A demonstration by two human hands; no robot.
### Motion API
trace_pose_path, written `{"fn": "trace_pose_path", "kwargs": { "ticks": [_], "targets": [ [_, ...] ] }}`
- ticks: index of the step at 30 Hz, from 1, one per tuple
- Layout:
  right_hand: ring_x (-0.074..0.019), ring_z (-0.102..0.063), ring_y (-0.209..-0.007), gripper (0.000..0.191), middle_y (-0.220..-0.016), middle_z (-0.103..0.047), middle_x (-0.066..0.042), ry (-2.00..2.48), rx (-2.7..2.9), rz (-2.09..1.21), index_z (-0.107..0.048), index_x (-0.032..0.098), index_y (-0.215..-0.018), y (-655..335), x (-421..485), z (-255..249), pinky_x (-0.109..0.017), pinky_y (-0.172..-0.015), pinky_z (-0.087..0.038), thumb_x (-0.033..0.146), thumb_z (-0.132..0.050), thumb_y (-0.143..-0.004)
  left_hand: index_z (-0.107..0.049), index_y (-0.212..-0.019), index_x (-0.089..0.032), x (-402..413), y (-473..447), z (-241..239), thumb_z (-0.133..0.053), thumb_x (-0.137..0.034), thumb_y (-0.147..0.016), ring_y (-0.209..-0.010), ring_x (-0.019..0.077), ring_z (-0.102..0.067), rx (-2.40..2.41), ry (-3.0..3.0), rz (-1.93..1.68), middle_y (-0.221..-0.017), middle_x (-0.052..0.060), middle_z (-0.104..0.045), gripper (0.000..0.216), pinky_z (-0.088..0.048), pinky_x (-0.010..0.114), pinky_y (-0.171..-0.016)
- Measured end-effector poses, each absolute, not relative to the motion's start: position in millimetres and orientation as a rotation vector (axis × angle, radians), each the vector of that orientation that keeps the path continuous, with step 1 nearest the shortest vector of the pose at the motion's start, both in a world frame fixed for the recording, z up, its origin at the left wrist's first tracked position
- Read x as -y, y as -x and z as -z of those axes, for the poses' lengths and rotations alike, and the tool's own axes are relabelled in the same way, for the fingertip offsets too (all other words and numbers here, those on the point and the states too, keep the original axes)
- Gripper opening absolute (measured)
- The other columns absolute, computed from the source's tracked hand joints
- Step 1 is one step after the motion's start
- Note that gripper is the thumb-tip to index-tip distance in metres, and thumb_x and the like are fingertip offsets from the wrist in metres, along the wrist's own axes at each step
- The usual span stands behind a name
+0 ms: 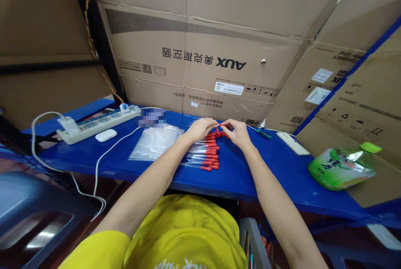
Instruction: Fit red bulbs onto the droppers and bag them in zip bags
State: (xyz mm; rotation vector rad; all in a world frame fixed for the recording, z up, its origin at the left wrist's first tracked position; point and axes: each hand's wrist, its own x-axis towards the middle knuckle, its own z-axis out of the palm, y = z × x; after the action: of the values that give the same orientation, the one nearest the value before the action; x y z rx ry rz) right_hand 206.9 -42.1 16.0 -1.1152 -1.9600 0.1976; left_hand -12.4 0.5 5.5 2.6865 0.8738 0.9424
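Over the blue tabletop (233, 173), my left hand (200, 129) and my right hand (238, 132) meet fingertip to fingertip. A red rubber bulb (220, 125) shows between them, pinched by my right fingers. My left fingers are closed on what looks like the thin clear tube of a dropper, mostly hidden by the hand. Below, several droppers (210, 152) lie in a row, clear tubes to the left and red bulbs to the right. Loose red bulbs (223, 134) are heaped beside my right fingers. Left of the row lie clear plastic bags (153, 143).
A white power strip (100, 125) with plugs and cables, and a white earphone case (106, 135), are at the left. To the right lie a green-handled screwdriver (263, 133), a phone (293, 143) and a green-capped drink bottle (341, 168). Cardboard (200, 35) walls the back.
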Motion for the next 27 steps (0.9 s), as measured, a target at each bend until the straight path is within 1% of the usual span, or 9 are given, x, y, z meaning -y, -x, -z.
{"fn": "trace_pose_path", "kwargs": {
  "ticks": [7,11,14,16,19,21,23,25,27],
  "targets": [
    [-0.0222,-0.071,-0.073,0.016,-0.086,-0.08,-0.007,1.132,1.992,-0.192,-0.077,0.02,-0.093,-207.0,40.8,-15.6,-0.034,-0.076,-0.057,0.031,-0.065,-0.092,-0.076,-0.115,-0.021,-0.5,12.2,-2.8,-0.043,-0.035,-0.111,-0.108,0.0243,-0.072,-0.865,-2.697,-0.954,-0.114,0.01,-0.078,0.036,-0.051,0.032,-0.095],
    [-0.0226,-0.072,-0.08,0.015,-0.093,-0.08,-0.008,1.139,1.996,-0.157,-0.077,0.021,-0.096,-210.1,39.0,-17.5,-0.034,-0.079,-0.057,0.031,-0.066,-0.092,-0.075,-0.118,-0.021,2.6,9.2,-4.5,-0.043,-0.038,-0.112,-0.105,0.0237,-0.07,-0.891,-2.686,-1.006,-0.11,0.01,-0.075,0.037,-0.051,0.032,-0.094],
    [-0.022,-0.072,-0.081,0.016,-0.096,-0.08,-0.008,1.101,1.97,-0.164,-0.077,0.021,-0.099,-212.2,37.5,-18.5,-0.034,-0.079,-0.057,0.032,-0.068,-0.093,-0.074,-0.119,-0.018,3.8,6.9,-5.8,-0.039,-0.038,-0.113,-0.107,0.0246,-0.067,-0.921,-2.68,-1.096,-0.108,0.012,-0.072,0.041,-0.051,0.035,-0.099],
    [-0.0217,-0.072,-0.08,0.019,-0.094,-0.08,-0.007,1.082,1.932,-0.209,-0.076,0.021,-0.101,-213.1,36.5,-17.9,-0.033,-0.078,-0.057,0.035,-0.068,-0.093,-0.074,-0.118,-0.016,3.1,7.1,-6.0,-0.037,-0.037,-0.113,-0.109,0.0251,-0.065,-0.919,-2.684,-1.14,-0.11,0.013,-0.071,0.042,-0.05,0.036,-0.101],
    [-0.0218,-0.073,-0.078,0.024,-0.09,-0.08,-0.006,1.085,1.864,-0.3,-0.076,0.02,-0.101,-213.9,34.8,-15.7,-0.033,-0.076,-0.058,0.042,-0.07,-0.093,-0.073,-0.119,-0.017,1.5,10.3,-5.8,-0.039,-0.037,-0.113,-0.109,0.0242,-0.066,-0.894,-2.676,-1.133,-0.114,0.013,-0.071,0.04,-0.05,0.035,-0.1],
    [-0.0218,-0.073,-0.076,0.028,-0.086,-0.079,-0.006,1.086,1.825,-0.369,-0.076,0.021,-0.098,-213.7,33.5,-14.0,-0.033,-0.074,-0.058,0.047,-0.072,-0.091,-0.072,-0.12,-0.02,1.3,12.7,-5.6,-0.039,-0.04,-0.113,-0.109,0.0235,-0.068,-0.905,-2.651,-1.088,-0.115,0.011,-0.073,0.039,-0.051,0.033,-0.097],
    [-0.0219,-0.073,-0.074,0.032,-0.083,-0.078,-0.005,1.056,1.772,-0.475,-0.074,0.021,-0.095,-212.9,32.5,-12.8,-0.034,-0.072,-0.059,0.053,-0.074,-0.089,-0.071,-0.122,-0.023,2.0,14.3,-5.6,-0.038,-0.045,-0.113,-0.105,0.0235,-0.071,-0.966,-2.611,-1.019,-0.112,0.008,-0.076,0.04,-0.051,0.032,-0.092],
    [-0.0224,-0.074,-0.072,0.037,-0.081,-0.077,-0.005,1.0,1.707,-0.591,-0.073,0.022,-0.094,-211.6,32.1,-12.4,-0.034,-0.07,-0.061,0.057,-0.077,-0.086,-0.07,-0.12,-0.025,2.9,15.0,-5.9,-0.037,-0.048,-0.113,-0.102,0.0237,-0.073,-1.004,-2.593,-0.951,-0.109,0.005,-0.079,0.041,-0.05,0.031,-0.089],
    [-0.0228,-0.074,-0.071,0.04,-0.078,-0.077,-0.005,0.959,1.659,-0.671,-0.073,0.022,-0.094,-210.5,32.1,-12.5,-0.035,-0.07,-0.062,0.059,-0.081,-0.083,-0.071,-0.117,-0.026,3.7,15.2,-6.5,-0.036,-0.047,-0.113,-0.103,0.0236,-0.074,-0.991,-2.607,-0.92,-0.111,0.004,-0.08,0.041,-0.049,0.03,-0.088]
  ]
}}
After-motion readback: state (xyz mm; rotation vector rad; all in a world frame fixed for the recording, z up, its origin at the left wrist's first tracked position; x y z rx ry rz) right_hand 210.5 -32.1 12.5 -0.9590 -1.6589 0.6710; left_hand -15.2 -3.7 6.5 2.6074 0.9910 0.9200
